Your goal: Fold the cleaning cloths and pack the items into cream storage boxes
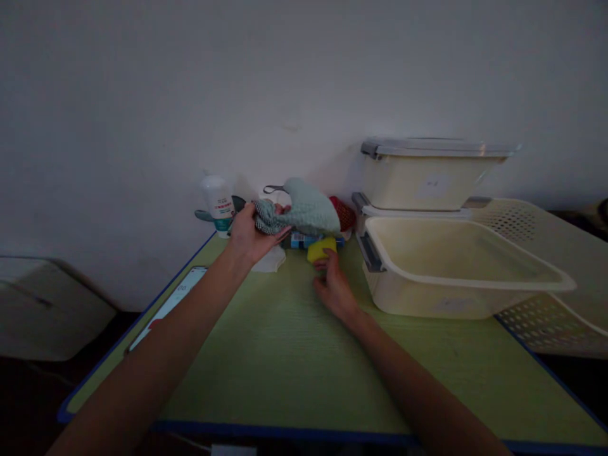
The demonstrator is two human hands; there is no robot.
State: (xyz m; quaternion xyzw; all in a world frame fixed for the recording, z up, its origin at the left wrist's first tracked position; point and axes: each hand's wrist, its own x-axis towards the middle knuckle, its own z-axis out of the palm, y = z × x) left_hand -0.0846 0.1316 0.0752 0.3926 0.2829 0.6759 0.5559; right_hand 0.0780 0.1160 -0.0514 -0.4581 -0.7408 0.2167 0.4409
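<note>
My left hand [254,237] is closed around the bunched near end of a grey-green cloth [311,206]. This cloth has a textured weave and a dark hanging loop, and it drapes to the right over other things. Lower and to the right, my right hand [335,285] has its fingers on a yellow sponge-like block [322,249] at the table top. A dark red netted item [342,213] shows at the cloth's right end. Under the cloth lies a blue packaged item [304,240], partly hidden. A white piece [270,260] lies below my left hand.
At the right stands an open cream bin [470,285], with a lidded bin [427,180] stacked behind it. A perforated white basket [551,231] is farther right. At the left are a white bottle [218,202] and a phone [168,307] on the green table [275,367]. A wall is behind.
</note>
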